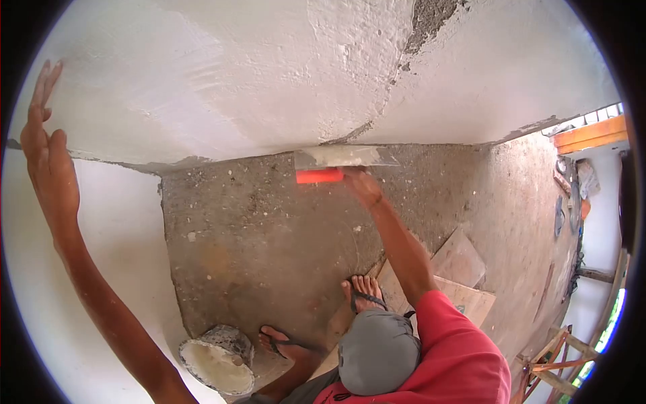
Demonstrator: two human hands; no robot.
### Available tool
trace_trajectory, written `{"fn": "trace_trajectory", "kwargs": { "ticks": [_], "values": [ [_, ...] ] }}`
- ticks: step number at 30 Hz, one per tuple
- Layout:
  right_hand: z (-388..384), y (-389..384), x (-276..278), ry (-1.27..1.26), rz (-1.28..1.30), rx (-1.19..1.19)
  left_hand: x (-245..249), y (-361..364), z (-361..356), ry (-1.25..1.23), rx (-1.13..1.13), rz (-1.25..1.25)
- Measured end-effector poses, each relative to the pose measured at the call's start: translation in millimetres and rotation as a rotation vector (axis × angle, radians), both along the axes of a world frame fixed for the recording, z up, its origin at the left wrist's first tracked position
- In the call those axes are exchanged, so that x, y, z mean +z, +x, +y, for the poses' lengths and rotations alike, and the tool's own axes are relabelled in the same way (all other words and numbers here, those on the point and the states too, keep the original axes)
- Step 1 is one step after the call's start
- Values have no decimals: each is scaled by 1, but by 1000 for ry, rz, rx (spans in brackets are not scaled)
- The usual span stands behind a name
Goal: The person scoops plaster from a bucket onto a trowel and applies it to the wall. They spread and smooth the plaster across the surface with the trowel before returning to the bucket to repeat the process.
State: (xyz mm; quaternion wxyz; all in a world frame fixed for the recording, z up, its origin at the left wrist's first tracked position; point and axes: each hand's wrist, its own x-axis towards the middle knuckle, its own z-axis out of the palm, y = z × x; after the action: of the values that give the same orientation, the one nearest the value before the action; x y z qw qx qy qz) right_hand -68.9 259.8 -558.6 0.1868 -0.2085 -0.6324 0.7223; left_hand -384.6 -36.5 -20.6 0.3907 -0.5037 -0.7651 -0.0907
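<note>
At the foot of the wall [222, 81], the trowel [343, 156] sits with its blade flat against the lowest strip of white plaster, just above the concrete floor [256, 236]. The right hand [363, 187] is closed around the end of the orange handle [319, 176]. The left hand [44, 141] is open with its fingers straight, laid against the wall well to the left of the trowel. Most of the wall appears coated. Judged left to do: the rough centre area, a bare grey patch [431, 17] and the bottom edge. A plaster bucket [215, 360] stands near the feet.
</note>
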Motion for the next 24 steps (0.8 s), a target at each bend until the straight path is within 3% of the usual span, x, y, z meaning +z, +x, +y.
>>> {"fn": "trace_trajectory", "kwargs": {
  "ticks": [2,4,7,11,15,18,19,20,22,24],
  "values": [
    [-4,-20,14,-181,46,-17,-1,2,-1,-19,36,0],
    [-9,-31,82,-629,212,6,-2,6,-3,-10,88,-40],
    [-11,-45,114,-676,193,-74,-6,22,4,43,150,-140],
    [-15,-44,195,-570,262,-146,-11,36,8,95,138,-198],
    [-10,-40,348,-328,202,-131,-6,37,10,112,59,-247],
    [-2,-46,450,-183,412,-61,-7,38,11,151,81,-253],
    [-2,-46,476,11,466,-15,-6,36,11,149,60,-267],
    [-2,-50,502,-5,623,48,-3,34,11,145,40,-280],
    [-6,-40,514,57,754,91,2,32,13,148,48,-282],
    [-6,-19,480,103,824,80,2,33,11,135,102,-283]
  ]
}}
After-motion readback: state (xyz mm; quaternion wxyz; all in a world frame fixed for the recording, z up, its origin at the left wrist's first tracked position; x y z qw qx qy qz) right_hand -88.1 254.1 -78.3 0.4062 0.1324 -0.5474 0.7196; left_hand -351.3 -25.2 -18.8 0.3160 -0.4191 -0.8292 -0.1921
